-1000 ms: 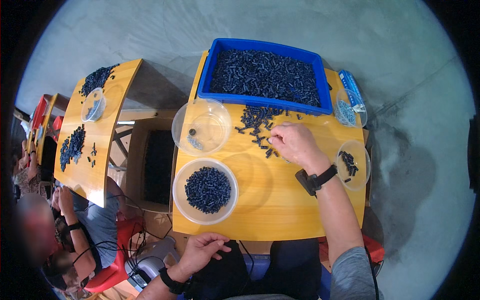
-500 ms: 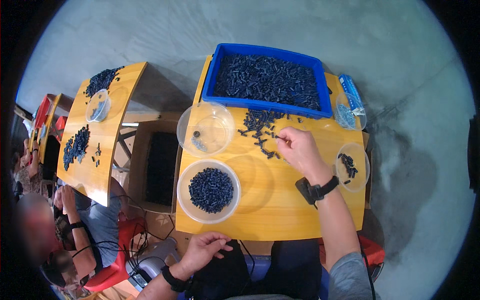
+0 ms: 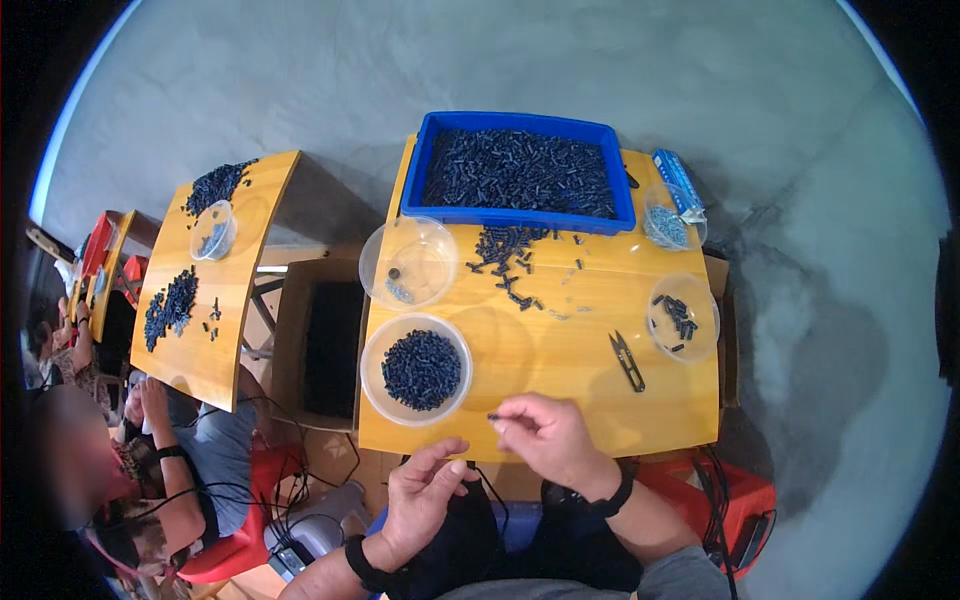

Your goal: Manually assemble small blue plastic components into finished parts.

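Your right hand point(image 3: 548, 438) pinches a small dark piece point(image 3: 493, 416) between fingertips, just over the near edge of the counter point(image 3: 560, 370). Your left hand point(image 3: 425, 492) hovers below that edge, fingers loosely spread, holding nothing. Just left of the piece, a clear bowl point(image 3: 416, 368) is filled with dark pieces. Behind it, a second clear bowl point(image 3: 408, 263) holds only a couple of bits. The blue bin point(image 3: 518, 172) at the far edge is heaped with dark pieces, some spilled point(image 3: 508, 258) before it. Snips point(image 3: 627, 359) lie to the right, near a small bowl point(image 3: 682, 318) with a few pieces.
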Demonstrator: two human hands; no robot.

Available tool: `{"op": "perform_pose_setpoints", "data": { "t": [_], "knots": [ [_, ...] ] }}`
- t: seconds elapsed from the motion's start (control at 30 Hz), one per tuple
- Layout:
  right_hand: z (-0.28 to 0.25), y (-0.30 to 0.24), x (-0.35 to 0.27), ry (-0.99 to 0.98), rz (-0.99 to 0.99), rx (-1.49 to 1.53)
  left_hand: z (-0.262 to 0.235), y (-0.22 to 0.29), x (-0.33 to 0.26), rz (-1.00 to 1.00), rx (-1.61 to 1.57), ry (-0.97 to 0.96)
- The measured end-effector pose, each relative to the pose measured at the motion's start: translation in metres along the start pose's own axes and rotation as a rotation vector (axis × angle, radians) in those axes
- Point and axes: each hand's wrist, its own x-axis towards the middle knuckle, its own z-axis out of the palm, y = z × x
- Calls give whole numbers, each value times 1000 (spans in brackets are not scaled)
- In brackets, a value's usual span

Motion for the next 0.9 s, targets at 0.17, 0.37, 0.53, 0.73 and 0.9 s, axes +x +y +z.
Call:
{"op": "perform_pose_setpoints", "data": {
  "t": [0.17, 0.37, 0.53, 0.73, 0.9],
  "knots": [
    [23, 4, -23, 23, -270, -127, 21, -1, -6, -8, -78, 90],
    [26, -1, -35, 7, -134, 13, 28, -2, -6, -74, -151, 96],
    [20, 4, -37, 1, -186, -60, 24, -7, -2, -77, -149, 30],
    [-42, 8, 9, 171, -239, -415, 5, -23, 3, 13, 53, 9],
    [-90, 19, 66, 421, -370, -908, 4, -32, 4, -148, 164, -129]
  ]
}}
